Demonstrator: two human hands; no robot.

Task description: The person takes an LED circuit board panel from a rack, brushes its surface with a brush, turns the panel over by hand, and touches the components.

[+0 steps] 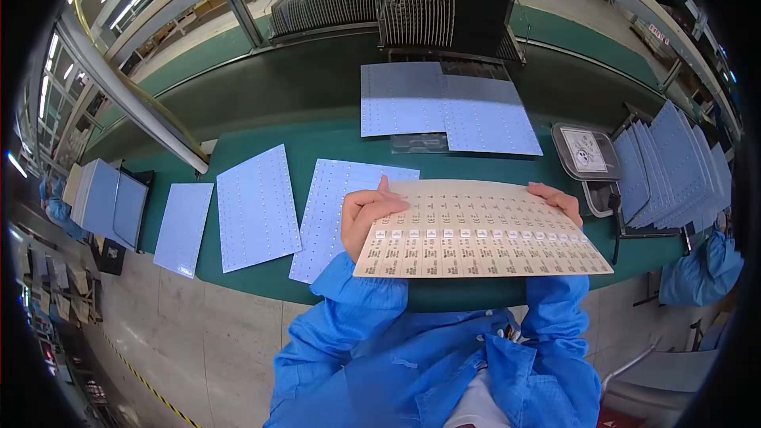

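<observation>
A cream-coloured panel (483,230) with rows of dark print and a line of small white labels is held up near the table's front edge, its printed face showing. My left hand (368,215) grips the panel's left end, thumb on the printed face. At the upper right edge, the fingers of my right hand (558,200) are curled over the panel. Just left of the held panel, and partly behind my left hand, lies a white-blue dotted panel (329,190) on the green table.
Two more pale panels (258,210) (184,226) lie further left. Beyond the hands, pale panels (487,115) overlap. A rack of panels (674,166) stands right beside a lidded metal box (587,150). Another rack (416,4) stands at the back, and stacked panels (107,198) far left.
</observation>
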